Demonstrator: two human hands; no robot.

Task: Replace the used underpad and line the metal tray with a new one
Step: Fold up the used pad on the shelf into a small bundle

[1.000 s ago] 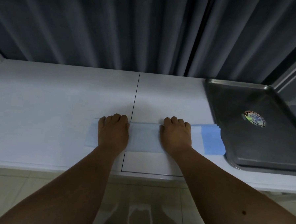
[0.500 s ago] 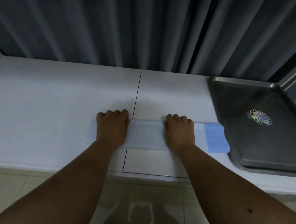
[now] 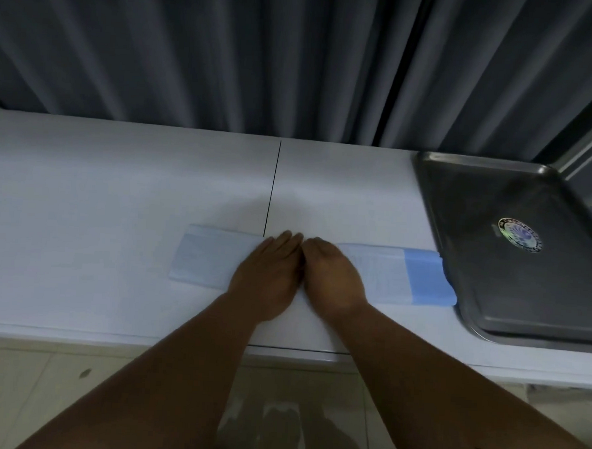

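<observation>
Lying folded into a long strip on the white counter (image 3: 84, 185), underpad (image 3: 381, 273) runs left to right, its long axis parallel to the counter's front edge. Head view, sole view: left hand (image 3: 268, 274) and right hand (image 3: 333, 277) press flat on its middle, side by side, fingers extended, gripping nothing. Strip extends outward from both hands. Blue right end touches the rim of the metal tray (image 3: 488, 323), bare apart from a round sticker (image 3: 519, 235); right hand nearer the tray.

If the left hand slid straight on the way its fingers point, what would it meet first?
Nothing on the white table by the look of it: past the folded underpad under the left hand, only bare surface until the grey curtain, though depth is unclear.
</observation>
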